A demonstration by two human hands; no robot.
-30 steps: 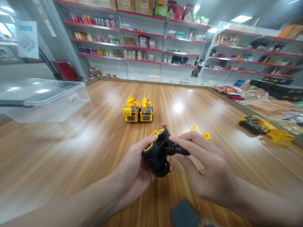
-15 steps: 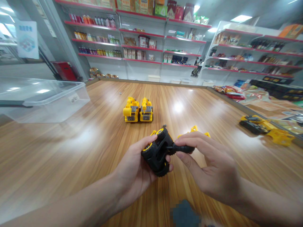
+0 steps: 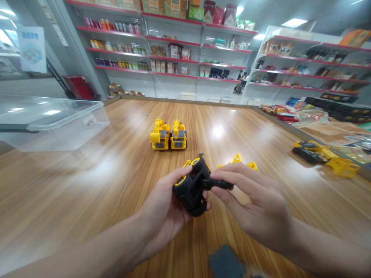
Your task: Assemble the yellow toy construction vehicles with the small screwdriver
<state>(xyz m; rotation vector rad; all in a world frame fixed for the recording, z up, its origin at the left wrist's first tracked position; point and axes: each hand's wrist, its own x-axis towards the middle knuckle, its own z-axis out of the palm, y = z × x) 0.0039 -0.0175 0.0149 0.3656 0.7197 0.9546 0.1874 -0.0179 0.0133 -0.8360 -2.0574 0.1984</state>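
My left hand [image 3: 168, 204] is closed around a black toy truck chassis [image 3: 189, 191] with yellow-rimmed wheels, its underside turned toward me. Between thumb and fingers, my right hand [image 3: 252, 204] pinches a black screwdriver [image 3: 222, 184] whose tip points into the chassis underside. A screw head there is too small to make out. Behind my right fingers lies a yellow toy part [image 3: 237, 158], partly hidden. Just beyond the chassis a small grey piece [image 3: 200, 154] shows on the wooden table [image 3: 124, 185].
Two yellow toy construction trucks [image 3: 169, 135] stand side by side farther back. A clear plastic bin [image 3: 63, 127] is at the left. On the right lie a yellow and black toy vehicle [image 3: 324, 156] and packaged goods [image 3: 313, 119]. Stocked shelves [image 3: 174, 58] line the back, with a distant person [image 3: 240, 81].
My right hand and the screwdriver have shifted slightly left, bringing the handle closer to the chassis. My left hand and the chassis have hardly moved.
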